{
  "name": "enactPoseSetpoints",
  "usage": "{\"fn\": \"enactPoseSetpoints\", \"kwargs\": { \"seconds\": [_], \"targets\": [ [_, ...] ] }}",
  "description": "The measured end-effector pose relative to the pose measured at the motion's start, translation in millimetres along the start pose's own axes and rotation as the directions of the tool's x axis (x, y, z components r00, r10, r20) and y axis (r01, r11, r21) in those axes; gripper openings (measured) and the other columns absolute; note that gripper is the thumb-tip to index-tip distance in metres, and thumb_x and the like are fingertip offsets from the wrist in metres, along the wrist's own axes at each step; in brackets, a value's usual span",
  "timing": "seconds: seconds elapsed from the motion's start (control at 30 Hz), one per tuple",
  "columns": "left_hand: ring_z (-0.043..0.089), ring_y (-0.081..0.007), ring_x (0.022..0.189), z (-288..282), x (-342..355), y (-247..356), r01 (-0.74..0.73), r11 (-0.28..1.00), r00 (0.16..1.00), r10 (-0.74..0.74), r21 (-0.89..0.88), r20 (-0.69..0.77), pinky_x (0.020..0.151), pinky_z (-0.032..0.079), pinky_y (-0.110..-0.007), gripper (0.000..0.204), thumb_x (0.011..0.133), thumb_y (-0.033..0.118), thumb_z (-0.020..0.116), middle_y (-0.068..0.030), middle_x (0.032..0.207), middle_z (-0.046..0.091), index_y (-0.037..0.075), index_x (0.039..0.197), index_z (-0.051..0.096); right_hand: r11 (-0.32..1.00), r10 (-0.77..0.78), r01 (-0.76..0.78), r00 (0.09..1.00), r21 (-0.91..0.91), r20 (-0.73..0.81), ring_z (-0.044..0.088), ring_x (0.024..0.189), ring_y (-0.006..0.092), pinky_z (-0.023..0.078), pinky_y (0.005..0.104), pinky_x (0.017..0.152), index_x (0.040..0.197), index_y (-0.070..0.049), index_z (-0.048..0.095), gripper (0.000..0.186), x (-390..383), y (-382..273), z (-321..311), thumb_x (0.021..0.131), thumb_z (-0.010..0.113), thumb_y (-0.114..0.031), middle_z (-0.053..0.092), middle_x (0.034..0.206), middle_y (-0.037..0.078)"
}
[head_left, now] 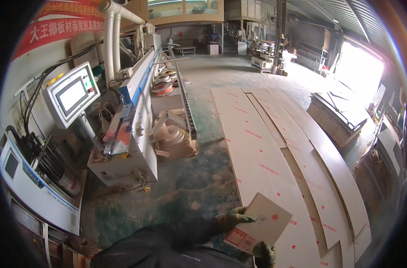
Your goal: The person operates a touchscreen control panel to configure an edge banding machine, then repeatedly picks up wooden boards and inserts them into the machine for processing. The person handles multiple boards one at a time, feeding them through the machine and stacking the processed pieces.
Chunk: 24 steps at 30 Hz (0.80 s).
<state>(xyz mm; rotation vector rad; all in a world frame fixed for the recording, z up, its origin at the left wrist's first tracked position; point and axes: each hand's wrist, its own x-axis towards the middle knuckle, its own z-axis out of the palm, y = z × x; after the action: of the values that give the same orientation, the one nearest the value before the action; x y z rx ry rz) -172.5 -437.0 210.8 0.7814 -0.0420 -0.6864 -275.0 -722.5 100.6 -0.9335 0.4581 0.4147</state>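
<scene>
A small pale rectangular board [275, 230] with a red-and-white label at its near-left corner is held tilted in front of me. My gloved left hand [237, 218] is closed on its left edge, thumb lying over the top face. Lower down, my gloved right hand [265, 254] grips the near edge, its fingers partly hidden at the bottom of the view. Beneath and beyond the board lie long pale panels [252, 134] with small red print, stacked unevenly in overlapping strips.
To the left stands a long machine [123, 165] with a control screen [72, 95] on an arm. Rolls of edge banding [163, 88] sit along its side. A white cabinet [40, 187] is at the near left. Another panel stack [335, 118] stands at the right.
</scene>
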Motion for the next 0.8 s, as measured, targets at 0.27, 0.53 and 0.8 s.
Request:
{"fn": "enactPoseSetpoints", "kwargs": {
  "seconds": [0.27,0.53,0.8],
  "targets": [
    [0.057,-0.0221,0.130,-10.9,-61.6,13.2,-0.345,0.910,0.909,0.385,0.229,-0.162,0.108,0.050,-0.039,0.073,0.097,0.005,0.069,-0.0147,0.150,0.051,0.004,0.159,0.031,0.978,-0.166,0.199,0.928,-0.067,0.334,0.072,0.087,0.0238,0.060,0.0386,0.077,0.122,0.002,0.065,0.035,38.7,0.2,39.7,0.092,0.075,-0.014,0.073,0.103,0.011],
    [0.052,-0.0208,0.135,-9.9,-72.6,-0.5,-0.430,0.797,0.810,0.548,0.424,-0.209,0.111,0.048,-0.037,0.086,0.096,0.004,0.070,-0.0139,0.158,0.044,0.006,0.165,0.019,0.973,-0.041,0.121,0.928,-0.196,0.369,0.072,0.090,0.0222,0.060,0.0371,0.077,0.123,0.003,0.064,0.034,45.1,0.8,33.4,0.093,0.072,-0.012,0.074,0.103,0.010],
    [0.039,-0.0190,0.145,-27.4,-59.9,-6.6,-0.378,0.476,0.665,0.736,0.794,-0.124,0.118,0.038,-0.035,0.103,0.091,0.001,0.072,-0.0136,0.169,0.027,0.008,0.169,0.004,0.975,-0.023,0.098,0.938,-0.201,0.345,0.068,0.092,0.0207,0.056,0.0368,0.080,0.125,0.002,0.064,0.039,43.4,-2.0,45.1,0.090,0.075,-0.011,0.072,0.104,0.009]
  ]
}}
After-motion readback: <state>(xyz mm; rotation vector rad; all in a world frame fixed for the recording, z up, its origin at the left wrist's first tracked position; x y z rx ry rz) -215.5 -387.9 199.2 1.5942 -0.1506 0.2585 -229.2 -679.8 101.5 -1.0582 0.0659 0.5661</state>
